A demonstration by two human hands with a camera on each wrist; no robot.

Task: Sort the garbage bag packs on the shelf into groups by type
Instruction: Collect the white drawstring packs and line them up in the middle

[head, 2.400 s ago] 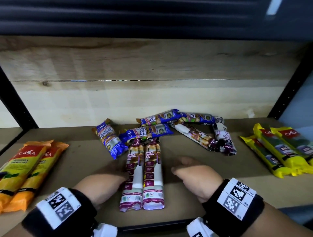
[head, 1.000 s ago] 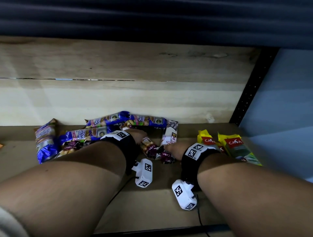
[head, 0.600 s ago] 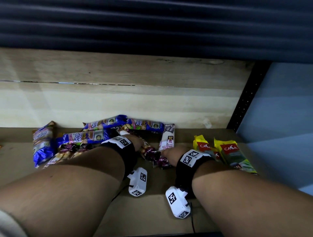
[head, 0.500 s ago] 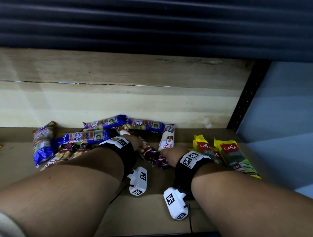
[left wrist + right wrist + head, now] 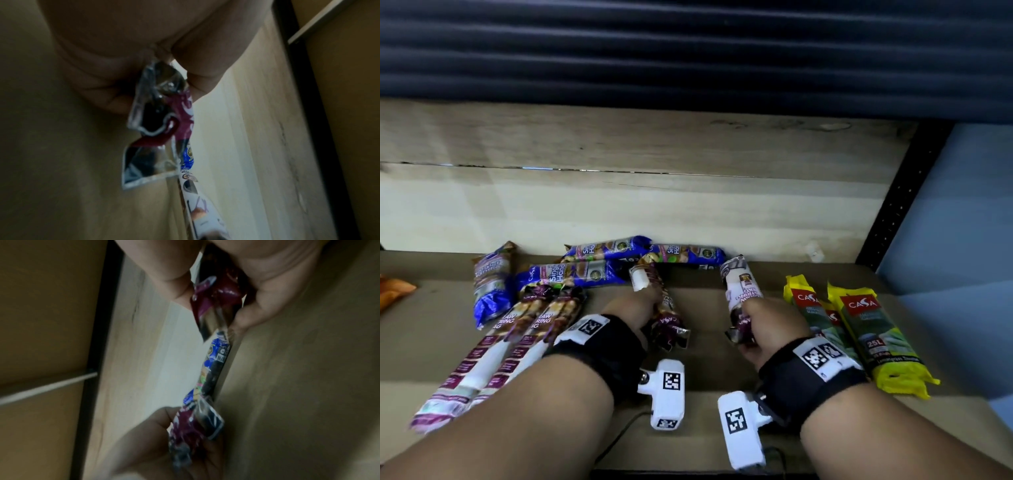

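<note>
My left hand (image 5: 643,301) grips one purple-and-white drawstring pack (image 5: 666,318) near its lower end; the left wrist view shows its fingers curled round the crinkled pack end (image 5: 156,113). A second purple-and-white pack (image 5: 739,287) is held by its lower end in my right hand (image 5: 753,320), pinched as the right wrist view (image 5: 216,305) shows. Both packs point toward the back wall. Two more purple-and-white packs (image 5: 496,349) lie side by side at the left. Several blue packs (image 5: 575,274) lie at the back.
Yellow packs (image 5: 869,329) lie in a group right of my right hand. An orange pack (image 5: 393,291) shows at the far left edge. A wooden back wall (image 5: 688,212) and a black upright post (image 5: 893,205) bound the shelf (image 5: 705,394).
Both hands left the two lined-up packs, reached to the back pile and took one purple-and-white pack each. The two packs, crossed before, now stand apart and nearer the front.
</note>
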